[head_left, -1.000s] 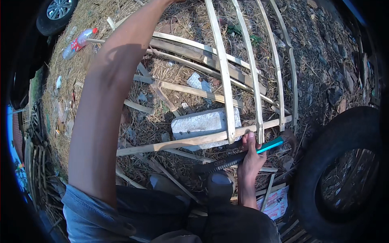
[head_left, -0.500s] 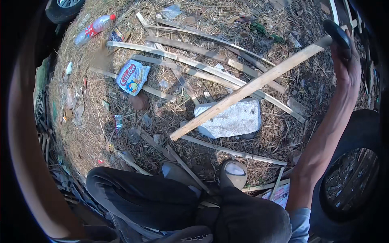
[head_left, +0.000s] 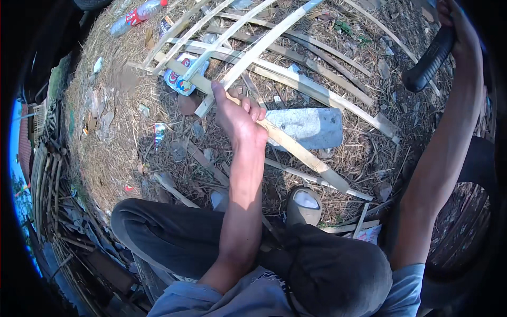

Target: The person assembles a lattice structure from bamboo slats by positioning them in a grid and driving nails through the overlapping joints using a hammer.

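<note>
Left hand (head_left: 240, 117) clamps tight on the wooden crosspiece (head_left: 303, 150) of a slatted frame (head_left: 271, 40), angled across the pale block's (head_left: 317, 127) corner; right hand (head_left: 460, 31), well apart, grips a black-handled tool (head_left: 430, 61). Farther out, the long slats (head_left: 232, 30) could twist loose if that one-handed hold slips.

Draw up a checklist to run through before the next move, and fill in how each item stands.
1. Left hand closed around the wooden slat: ok.
2. Right hand gripping the black-handled tool: ok, raised off to the right.
3. Whole tool in view: not ok, its upper end is hidden or out of the picture.
4. Slat resting on the white block: cannot tell; it crosses the block's left end, but contact is unclear.
5. Crossing strips firmly fastened to the slat: cannot tell, no fastening can be made out.
6. Right shoe clear of the slat: ok, they appear apart.
</note>
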The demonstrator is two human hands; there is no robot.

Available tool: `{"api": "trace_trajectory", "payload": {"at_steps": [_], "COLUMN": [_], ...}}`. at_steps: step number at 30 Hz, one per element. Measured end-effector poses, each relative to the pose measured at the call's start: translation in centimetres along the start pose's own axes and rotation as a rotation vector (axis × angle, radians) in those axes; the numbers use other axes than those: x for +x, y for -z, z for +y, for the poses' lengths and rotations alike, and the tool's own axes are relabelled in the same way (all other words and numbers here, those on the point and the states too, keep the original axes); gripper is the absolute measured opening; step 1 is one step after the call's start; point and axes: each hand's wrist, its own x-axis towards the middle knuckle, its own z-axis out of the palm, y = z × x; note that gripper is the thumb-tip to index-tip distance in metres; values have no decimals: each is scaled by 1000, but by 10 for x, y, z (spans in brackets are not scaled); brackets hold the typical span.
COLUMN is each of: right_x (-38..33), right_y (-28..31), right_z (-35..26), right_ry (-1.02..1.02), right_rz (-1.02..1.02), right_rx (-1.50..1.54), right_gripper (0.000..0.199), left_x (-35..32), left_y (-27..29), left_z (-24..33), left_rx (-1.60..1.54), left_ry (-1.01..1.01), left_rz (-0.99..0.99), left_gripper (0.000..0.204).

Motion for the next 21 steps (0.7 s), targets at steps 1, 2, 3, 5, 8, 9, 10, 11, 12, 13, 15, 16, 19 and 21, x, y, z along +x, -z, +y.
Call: {"api": "trace_trajectory", "payload": {"at_steps": [1,2,3,5,8,9,10,11,12,13,15,16,19,21], "right_x": [-5,-85,-140,-207,-261,-273,-285,-295,-296,-295,-293,-291,-286,-284], "right_y": [36,-16,-39,-45,-13,-14,-9,6,6,3,3,6,21,32], "right_z": [24,34,39,59,91,105,120,145,144,143,152,156,160,164], "right_ry": [-64,-113,-288,-392,-422,-463,-507,-511,-517,-520,-508,-526,-537,-554], "right_rz": [-111,-23,-38,-119,-371,-421,-457,-398,-401,-428,-425,-423,-402,-372], "right_rx": [-106,-121,-324,-427,-821,-760,-722,-448,-440,-508,-562,-561,-687,-691], "right_gripper": [34,38,36,46,48,47,47,45,45,43,43,43,50,51], "left_x": [-8,-12,-19,-46,-87,-87,-91,-97,-97,-91,-82,-81,-81,-99], "left_y": [7,26,39,37,20,28,29,30,39,45,55,60,70,61], "left_z": [-38,-44,-53,-71,-117,-134,-145,-148,-141,-138,-132,-127,-89,-47], "left_rx": [-77,-130,-155,-204,-286,-198,-11,-10,0,63,244,297,799,1025], "left_ry": [72,58,60,87,263,140,177,309,414,415,398,437,690,464], "left_rz": [31,104,114,91,65,-10,41,-90,-200,-219,-279,-316,-630,-703], "left_gripper": [52,53,53,53,52,51,52,57,62,68,82,85,75,63]}}
